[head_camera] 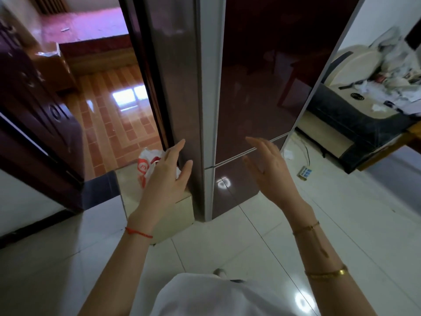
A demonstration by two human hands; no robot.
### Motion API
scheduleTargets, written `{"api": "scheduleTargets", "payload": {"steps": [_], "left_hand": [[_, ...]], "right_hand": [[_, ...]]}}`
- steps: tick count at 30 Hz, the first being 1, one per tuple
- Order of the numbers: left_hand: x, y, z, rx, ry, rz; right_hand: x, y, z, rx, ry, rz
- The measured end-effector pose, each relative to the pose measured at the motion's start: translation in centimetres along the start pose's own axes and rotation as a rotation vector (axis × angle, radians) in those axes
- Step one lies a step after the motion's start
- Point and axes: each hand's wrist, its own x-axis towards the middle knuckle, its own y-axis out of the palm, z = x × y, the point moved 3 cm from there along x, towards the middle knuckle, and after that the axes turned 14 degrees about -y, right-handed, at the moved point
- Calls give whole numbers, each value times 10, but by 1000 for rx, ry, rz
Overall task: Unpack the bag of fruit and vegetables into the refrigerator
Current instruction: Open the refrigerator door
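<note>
fingers [182,144] of both hands are straight and spread, holding nothing. past them stands the closed dark refrigerator [255,87], its corner between the left hand [167,176] and right hand [270,166]. just behind the left fingers sits the white-and-red bag [145,166] on a pale box [175,215].

The glossy pale tiled floor [227,242] carried everything in view. The dark maroon refrigerator [257,87] stood on it, just beyond both raised hands. A cream box [175,215] sat on the tiles under the left hand [164,176], against the refrigerator's side, and a white-and-red plastic bag [148,165] rested just past that hand's fingers. A white power strip [305,173] lay on the tiles to the right of the right hand [266,165].
</note>
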Motion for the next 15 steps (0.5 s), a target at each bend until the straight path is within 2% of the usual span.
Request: {"api": "scheduleTargets", "payload": {"steps": [5, 15], "left_hand": [[50, 14, -19, -142, 7, 3], [142, 35, -52, -134, -39, -69]], "right_hand": [[59, -11, -11, -67, -165, -94], [172, -17, 11, -297, -472, -207]]}}
